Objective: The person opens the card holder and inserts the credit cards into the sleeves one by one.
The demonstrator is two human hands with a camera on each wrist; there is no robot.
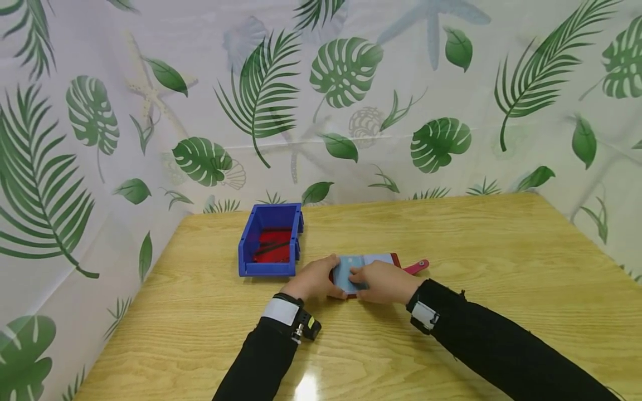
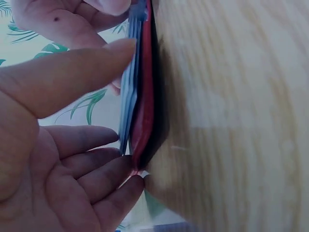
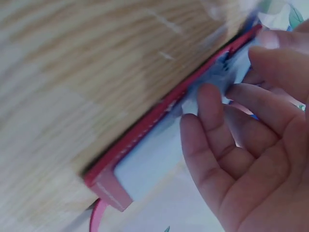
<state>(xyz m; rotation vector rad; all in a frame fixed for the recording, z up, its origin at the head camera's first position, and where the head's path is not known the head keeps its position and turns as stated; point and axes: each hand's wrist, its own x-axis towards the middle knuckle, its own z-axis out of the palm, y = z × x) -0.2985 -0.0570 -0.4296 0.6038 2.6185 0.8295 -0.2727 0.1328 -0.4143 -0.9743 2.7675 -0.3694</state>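
Observation:
A red card holder [image 1: 394,258] lies spread on the table, with a stack of clear bluish plastic sleeves [image 1: 346,273] inside. My left hand [image 1: 315,278] holds its left end, thumb over the sleeve edges and fingertips at the far edge. In the left wrist view the thin sleeves [image 2: 129,92] stand slightly apart above the red cover [image 2: 144,116]. My right hand [image 1: 383,282] bends over the middle of the holder, its thumb and fingertips pinching at the sleeves. A white panel [image 3: 145,169] with a red stitched corner shows beside the right fingers.
A blue plastic bin [image 1: 268,269] stands behind and left of the hands, with a red item [image 1: 273,254] and dark strips inside. A pink-red strap [image 1: 417,267] with a snap sticks out right of the holder. A leaf-print cloth [image 1: 381,111] backs the wooden table [image 1: 476,239].

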